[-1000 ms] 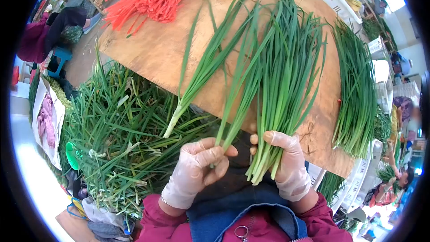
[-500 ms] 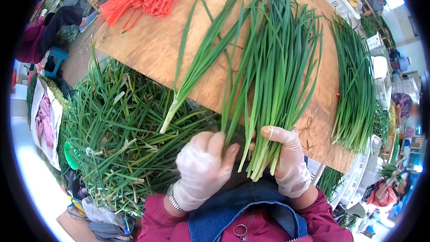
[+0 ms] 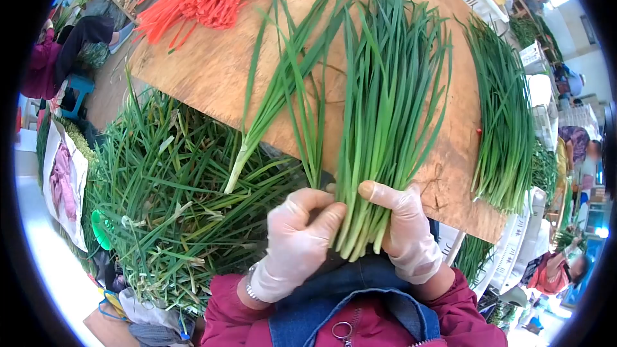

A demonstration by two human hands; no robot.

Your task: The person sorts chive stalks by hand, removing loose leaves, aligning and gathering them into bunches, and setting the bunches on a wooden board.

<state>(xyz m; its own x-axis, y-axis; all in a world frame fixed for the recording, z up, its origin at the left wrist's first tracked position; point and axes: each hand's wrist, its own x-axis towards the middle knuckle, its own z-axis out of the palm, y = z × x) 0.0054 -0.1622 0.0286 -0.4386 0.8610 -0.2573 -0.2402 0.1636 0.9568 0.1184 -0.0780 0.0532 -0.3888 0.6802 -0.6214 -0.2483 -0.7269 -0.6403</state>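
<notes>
A thick bunch of garlic chives (image 3: 389, 103) lies leaves-up over the edge of a wooden board (image 3: 193, 80), its pale stem ends toward my body. My right hand (image 3: 411, 234), in a thin clear glove, is closed around the lower stems with the thumb on top. At the bunch's left edge, my gloved left hand (image 3: 299, 241) is closed, thumb and fingers pinching stems. A few separate leaves (image 3: 312, 144) run down into it, and their lower ends are hidden. A smaller clump of chives (image 3: 267, 112) rests farther left, its white base overhanging the board.
Red plastic ties (image 3: 209, 3) lie at the board's far left. Another chive bundle (image 3: 504, 115) sits along the right side. Below the board at left is a big heap of loose leaves (image 3: 173, 199). Other people (image 3: 572, 144) are at the right and upper left.
My left hand has moved right, up against the bunch, bringing stems to its left edge. The few separate leaves now stand apart from the bunch. My right hand keeps its hold.
</notes>
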